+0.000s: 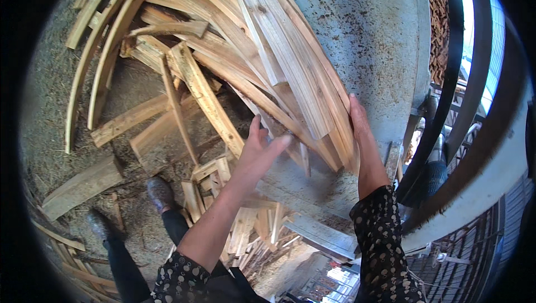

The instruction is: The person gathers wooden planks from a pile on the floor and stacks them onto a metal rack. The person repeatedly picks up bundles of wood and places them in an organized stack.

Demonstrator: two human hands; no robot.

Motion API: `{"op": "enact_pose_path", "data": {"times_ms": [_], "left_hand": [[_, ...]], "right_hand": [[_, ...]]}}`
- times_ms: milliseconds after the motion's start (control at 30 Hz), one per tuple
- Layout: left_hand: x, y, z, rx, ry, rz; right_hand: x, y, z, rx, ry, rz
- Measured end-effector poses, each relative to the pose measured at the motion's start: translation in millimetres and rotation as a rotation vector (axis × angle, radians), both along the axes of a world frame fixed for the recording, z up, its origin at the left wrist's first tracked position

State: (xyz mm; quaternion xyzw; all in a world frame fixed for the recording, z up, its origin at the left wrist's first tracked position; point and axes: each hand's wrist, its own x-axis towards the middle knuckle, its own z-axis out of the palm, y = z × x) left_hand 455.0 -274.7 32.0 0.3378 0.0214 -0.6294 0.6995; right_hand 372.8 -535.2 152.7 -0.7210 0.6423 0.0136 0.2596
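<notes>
A bundle of long, pale wooden boards [296, 74] lies slanting over the grey metal table, with its uneven ends toward me. My right hand [362, 121] presses along the right edge of these boards near their ends. Part of its fingers is hidden by the wood. On the other side, my left hand [258, 149] is beside the bundle's left edge, thumb and forefinger spread apart, with nothing visible between them. Close to that hand, a yellowish wooden batten [206, 99] leans down from the pile.
Curved offcuts [109, 52] and a thick wooden block [84, 186] lie on the dirt floor at left. Short wood pieces [245, 227] are heaped below the metal table [374, 41]. Dark curved bars [446, 80] and a ribbed hose [435, 174] stand at right.
</notes>
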Motion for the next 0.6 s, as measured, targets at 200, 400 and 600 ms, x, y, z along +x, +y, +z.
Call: {"op": "enact_pose_path", "data": {"times_ms": [200, 400, 600], "left_hand": [[-25.6, -49.0, -1.1, -0.115, 0.169, 0.062], [-35.4, -26.8, 12.8, -0.017, 0.403, 0.256], [-30.2, 12.4, -1.7, -0.080, 0.331, 0.234]], "right_hand": [[-4.9, 9.6, 7.8, 0.147, -0.031, -0.074], [-30.5, 75.6, -6.7, -0.027, 0.345, 0.359], [-64.3, 49.3, -42.2, 0.099, 0.075, 0.145]]}}
